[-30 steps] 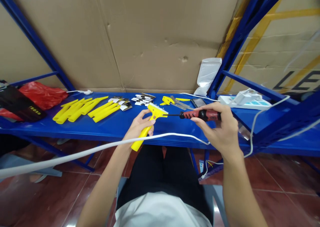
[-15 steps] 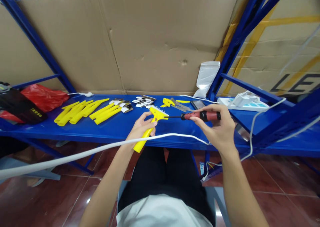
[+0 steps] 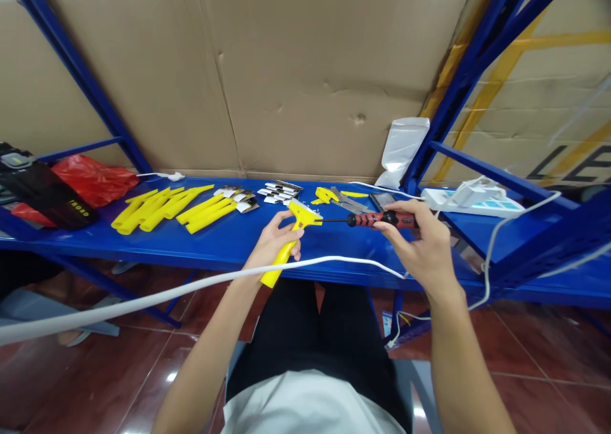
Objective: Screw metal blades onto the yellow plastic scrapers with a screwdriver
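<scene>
My left hand [image 3: 275, 238] is closed around a yellow scraper [image 3: 283, 254], its wide head turned up and its handle slanting down toward me. In my right hand [image 3: 424, 243] is a red and black screwdriver [image 3: 377, 220], held level with the shaft pointing left. The screwdriver's tip meets the right side of the scraper's head; whether it sits in a screw is too small to tell. Behind the scraper's head lie small white bits on the blue table [image 3: 224, 240]. Yellow scraper parts [image 3: 326, 195] and metal blades [image 3: 344, 200] rest just beyond.
Yellow tubes [image 3: 157, 210], handles with packaged blades [image 3: 210, 209] and a stack of blade packs [image 3: 279, 192] lie left. A white cable [image 3: 191, 291] crosses in front. A power strip [image 3: 472, 202] stands right; a red bag [image 3: 95, 179] and black device [image 3: 52, 195] sit far left.
The view has shifted slightly, so everything sits a little further right. My right hand's fingers have changed position on the screwdriver handle. The tip stays at the scraper's head.
</scene>
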